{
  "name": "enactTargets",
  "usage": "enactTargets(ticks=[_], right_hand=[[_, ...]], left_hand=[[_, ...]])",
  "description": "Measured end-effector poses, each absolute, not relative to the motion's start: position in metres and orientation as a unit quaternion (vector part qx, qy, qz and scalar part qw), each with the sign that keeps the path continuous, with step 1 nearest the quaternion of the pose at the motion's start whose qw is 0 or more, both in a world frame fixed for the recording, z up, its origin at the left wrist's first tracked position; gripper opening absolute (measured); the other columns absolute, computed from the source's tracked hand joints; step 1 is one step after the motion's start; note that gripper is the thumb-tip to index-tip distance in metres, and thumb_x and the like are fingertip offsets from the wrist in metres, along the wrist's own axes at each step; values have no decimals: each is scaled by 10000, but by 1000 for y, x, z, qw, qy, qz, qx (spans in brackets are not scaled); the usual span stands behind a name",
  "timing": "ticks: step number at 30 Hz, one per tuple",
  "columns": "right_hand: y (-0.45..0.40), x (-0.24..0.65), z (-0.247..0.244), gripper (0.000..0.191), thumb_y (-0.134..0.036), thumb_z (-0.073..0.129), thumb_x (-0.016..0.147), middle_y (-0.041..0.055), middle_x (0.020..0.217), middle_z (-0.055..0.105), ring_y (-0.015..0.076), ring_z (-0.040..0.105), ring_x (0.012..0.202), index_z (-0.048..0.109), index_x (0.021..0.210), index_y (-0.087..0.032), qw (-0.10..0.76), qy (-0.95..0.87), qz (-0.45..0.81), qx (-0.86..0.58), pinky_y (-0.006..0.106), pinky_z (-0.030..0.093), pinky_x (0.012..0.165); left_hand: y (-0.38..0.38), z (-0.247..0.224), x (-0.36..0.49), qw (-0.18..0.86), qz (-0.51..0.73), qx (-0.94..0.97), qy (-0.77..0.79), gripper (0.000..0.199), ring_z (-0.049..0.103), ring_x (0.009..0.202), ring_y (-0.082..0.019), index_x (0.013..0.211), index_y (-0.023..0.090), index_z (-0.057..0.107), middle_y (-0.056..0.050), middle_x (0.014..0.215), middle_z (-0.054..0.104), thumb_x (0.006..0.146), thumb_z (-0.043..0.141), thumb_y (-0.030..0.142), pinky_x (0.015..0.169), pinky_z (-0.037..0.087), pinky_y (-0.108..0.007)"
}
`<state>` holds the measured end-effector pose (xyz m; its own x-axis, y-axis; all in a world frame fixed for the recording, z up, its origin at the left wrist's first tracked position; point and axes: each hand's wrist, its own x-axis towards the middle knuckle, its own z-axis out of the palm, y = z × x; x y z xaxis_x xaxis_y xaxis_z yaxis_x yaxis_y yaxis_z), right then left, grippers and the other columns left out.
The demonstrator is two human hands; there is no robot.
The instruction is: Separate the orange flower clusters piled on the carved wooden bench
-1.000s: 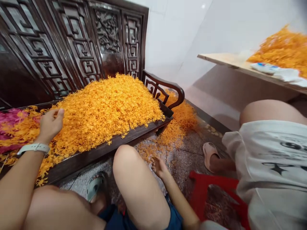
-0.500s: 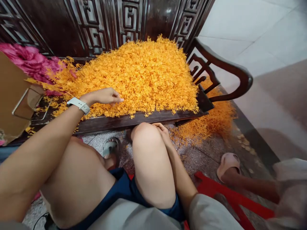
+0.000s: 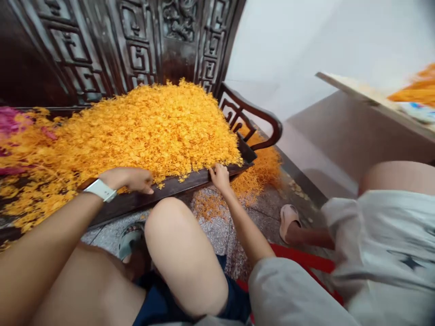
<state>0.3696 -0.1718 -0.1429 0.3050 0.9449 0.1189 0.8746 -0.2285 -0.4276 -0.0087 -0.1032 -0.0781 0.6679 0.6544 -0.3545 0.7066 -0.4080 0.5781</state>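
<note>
A large heap of small orange-yellow pieces (image 3: 163,131) covers the seat of a dark carved wooden bench (image 3: 183,184). My left hand (image 3: 137,180), with a pale watch on the wrist, is at the bench's front edge beside the heap. Its fingers are curled together, and whatever they may hold is too small to make out. Further right, my right hand (image 3: 219,175) touches the front edge of the bench near the heap's right end. Its fingers are bent over the edge and partly hidden.
Orange strands (image 3: 261,174) lie on the floor beyond the bench's curved armrest (image 3: 268,118). Another person's leg and pink shoe (image 3: 289,219) are at the right, near a red stool (image 3: 306,258). A board (image 3: 370,97) carries more orange material. Magenta material (image 3: 13,122) sits far left.
The view has swung to the right. My right hand has moved from beside my knee up to the bench edge. My left hand has come back from the heap to the front edge.
</note>
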Motion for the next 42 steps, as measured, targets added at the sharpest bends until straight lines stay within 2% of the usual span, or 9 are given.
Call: enactTargets(ticks=[6, 9, 13, 16, 20, 25, 29, 37, 42], right_hand=[[-140, 375, -143, 208, -395, 599, 968, 132, 855, 713, 267, 645, 824, 522, 862, -234, 192, -631, 129, -740, 378, 443, 803], [-134, 395, -139, 481, -673, 714, 810, 103, 805, 699, 273, 651, 745, 473, 897, -266, 255, -615, 182, -723, 397, 486, 724], [-138, 400, -116, 539, -799, 607, 811, 134, 815, 724, 308, 669, 745, 564, 820, -262, 190, -677, 179, -689, 460, 506, 718], [-135, 360, -79, 475, -711, 583, 906, 147, 865, 759, 324, 700, 772, 639, 861, -241, 149, -723, 155, -656, 478, 515, 733], [-119, 258, -22, 348, -561, 603, 1016, 111, 977, 788, 269, 744, 898, 699, 1057, -229, 143, -805, 293, -496, 417, 572, 812], [-71, 131, 20, 301, -500, 645, 1031, 73, 1016, 766, 209, 695, 880, 714, 1097, -215, 108, -884, 361, -276, 371, 545, 823], [-17, 34, 12, 300, -477, 739, 984, 66, 971, 716, 176, 637, 832, 677, 988, -184, 129, -855, 455, -212, 322, 515, 738], [41, -106, -32, 448, -662, 666, 977, 18, 827, 602, 153, 561, 692, 572, 979, -225, 308, -500, 673, -450, 281, 482, 605], [53, -97, -49, 107, -292, 586, 1038, -6, 862, 598, 112, 539, 719, 611, 964, -218, 413, -447, 675, -418, 237, 451, 648]], left_hand=[[-59, -42, -24, 428, -78, 806, 402, 356, 565, 534, -223, 564, 231, 668, -98, 630, 681, 804, 783, 466, 541, 388, -344], [-37, -26, -61, 436, 116, 770, 451, 273, 611, 598, -226, 728, 212, 736, -93, 669, 672, 900, 728, 423, 600, 463, -354], [-18, -26, -126, 190, 435, 583, 659, 168, 667, 893, -296, 955, 178, 721, -121, 816, 665, 989, 638, 320, 878, 558, -451], [-16, -42, -168, 44, 428, 471, 770, 229, 580, 1295, -423, 1126, 170, 688, -212, 1188, 668, 926, 729, 274, 1156, 447, -604], [-22, -75, -209, -12, 382, 361, 851, 638, 404, 1474, -516, 1409, 114, 562, -311, 1553, 465, 841, 821, 243, 1207, 327, -740], [-21, -107, -246, 87, 438, 344, 826, 210, 492, 1412, -464, 1055, 137, 694, -227, 1270, 676, 910, 751, 279, 1209, 313, -723], [-12, -107, -254, 75, 594, 372, 709, 245, 604, 1246, -377, 855, 223, 601, -145, 1050, 679, 893, 755, 409, 1186, 423, -625], [-10, -72, -219, 102, 664, 518, 530, 235, 667, 1018, -267, 957, 235, 595, -76, 959, 643, 953, 718, 435, 1029, 555, -487], [-9, -74, -213, 137, 626, 577, 506, 411, 658, 1245, -303, 1203, 248, 610, -121, 1205, 674, 961, 718, 563, 1147, 504, -518]])
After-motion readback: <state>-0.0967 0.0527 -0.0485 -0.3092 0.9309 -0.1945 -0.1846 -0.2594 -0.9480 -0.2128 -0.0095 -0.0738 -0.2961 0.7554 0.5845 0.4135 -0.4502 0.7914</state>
